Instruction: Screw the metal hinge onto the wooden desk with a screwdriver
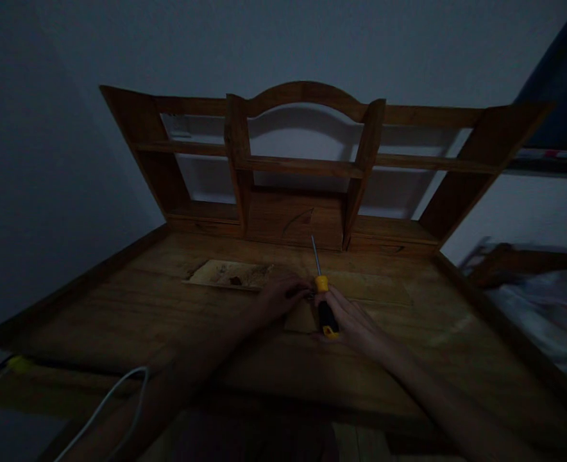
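My right hand (348,314) is closed around a screwdriver (328,319) with a black and yellow handle. Its thin metal shaft points away from me, toward the back of the desk. Close beside it, my left hand (283,294) has its fingers drawn together in a pinch near the right fingertips. Something small seems to lie between the hands, too dark to make out. Below them a pale flat piece of wood (300,319) lies on the wooden desktop (168,314), partly covered by the hands.
Left of the hands lies a light, rough-faced board (230,274) with a dark mark; a smoother thin board (380,288) lies to the right. A wooden shelf unit (303,168) rises along the back. A white cable (105,401) loops over my left forearm. The room is dim.
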Tool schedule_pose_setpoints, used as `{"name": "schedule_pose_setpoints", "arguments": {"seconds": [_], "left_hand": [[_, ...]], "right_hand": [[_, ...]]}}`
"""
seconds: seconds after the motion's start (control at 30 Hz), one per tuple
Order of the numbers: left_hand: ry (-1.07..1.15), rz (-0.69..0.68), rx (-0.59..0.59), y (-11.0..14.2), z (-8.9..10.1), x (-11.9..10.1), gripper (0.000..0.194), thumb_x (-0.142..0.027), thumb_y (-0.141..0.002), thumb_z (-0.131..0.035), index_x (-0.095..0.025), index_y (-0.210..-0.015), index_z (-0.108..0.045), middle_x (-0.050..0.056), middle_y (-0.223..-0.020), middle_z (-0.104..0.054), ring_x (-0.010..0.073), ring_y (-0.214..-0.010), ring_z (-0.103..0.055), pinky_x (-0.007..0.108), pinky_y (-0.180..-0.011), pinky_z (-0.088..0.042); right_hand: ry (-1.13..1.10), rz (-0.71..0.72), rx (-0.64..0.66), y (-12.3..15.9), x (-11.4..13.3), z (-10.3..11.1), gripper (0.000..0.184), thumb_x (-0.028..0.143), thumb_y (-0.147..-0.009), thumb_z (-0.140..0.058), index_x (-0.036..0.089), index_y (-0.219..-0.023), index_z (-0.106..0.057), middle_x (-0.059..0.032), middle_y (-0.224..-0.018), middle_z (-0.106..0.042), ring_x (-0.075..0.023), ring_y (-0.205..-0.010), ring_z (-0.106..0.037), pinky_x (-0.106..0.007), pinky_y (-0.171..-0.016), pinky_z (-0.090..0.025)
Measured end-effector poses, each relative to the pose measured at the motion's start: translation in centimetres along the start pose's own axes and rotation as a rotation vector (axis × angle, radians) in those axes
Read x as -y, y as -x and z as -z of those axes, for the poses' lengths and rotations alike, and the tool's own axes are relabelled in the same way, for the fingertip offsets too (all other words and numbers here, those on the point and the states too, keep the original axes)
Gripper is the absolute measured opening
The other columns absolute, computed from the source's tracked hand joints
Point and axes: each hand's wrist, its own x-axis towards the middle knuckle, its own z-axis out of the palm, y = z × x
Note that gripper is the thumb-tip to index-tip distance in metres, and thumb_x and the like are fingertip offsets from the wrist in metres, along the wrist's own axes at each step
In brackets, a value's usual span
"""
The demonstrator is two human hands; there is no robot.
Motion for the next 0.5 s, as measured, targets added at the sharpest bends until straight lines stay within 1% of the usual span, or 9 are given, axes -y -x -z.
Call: {"name": "schedule_pose_setpoints", "arguments": {"seconds": [0.13, 0.3, 0.4, 0.5], "left_hand": [[-0.032, -0.033, -0.003, -0.1, 0.3, -0.3, 0.015, -0.026, -0.096, -0.062, -0.022, -0.108, -0.071, 0.003, -0.101, -0.073, 0.0177, -0.095, -0.069, 0.032, -0.088, -0.054], [-0.090, -0.092, -0.007, -0.2, 0.3, -0.6, 0.016, -0.026, -0.099, -0.058, -0.021, -0.108, -0.071, 0.004, -0.099, -0.072, 0.0179, -0.094, -0.068, 0.032, -0.086, -0.055], [-0.105, -0.139, -0.018, -0.3, 0.4, -1.0, 0.019, -0.027, -0.100, -0.055, -0.021, -0.109, -0.070, 0.005, -0.099, -0.072, 0.0181, -0.095, -0.068, 0.032, -0.086, -0.056], [-0.124, -0.165, -0.024, -0.3, 0.3, -1.3, 0.020, -0.028, -0.101, -0.053, -0.021, -0.111, -0.070, 0.006, -0.101, -0.072, 0.0184, -0.096, -0.068, 0.033, -0.086, -0.057]], "right_hand": [[-0.086, -0.019, 0.041, -0.3, -0.2, 0.4, 0.059, 0.050, -0.082, -0.074, 0.026, -0.128, -0.046, -0.0131, -0.135, -0.051, -0.0316, -0.114, -0.061, -0.043, -0.088, -0.051], [-0.161, 0.001, 0.048, -0.5, -0.8, 0.7, 0.056, 0.055, -0.082, -0.073, 0.029, -0.124, -0.047, -0.0084, -0.128, -0.053, -0.0260, -0.111, -0.060, -0.038, -0.088, -0.049], [-0.223, 0.030, 0.029, -0.7, -1.1, 0.9, 0.055, 0.055, -0.079, -0.076, 0.027, -0.118, -0.047, -0.0064, -0.120, -0.055, -0.0234, -0.106, -0.060, -0.035, -0.085, -0.048], [-0.258, 0.046, 0.026, -0.8, -1.1, 1.1, 0.055, 0.054, -0.078, -0.078, 0.027, -0.115, -0.047, -0.0058, -0.119, -0.055, -0.0222, -0.104, -0.059, -0.034, -0.085, -0.048]]}}
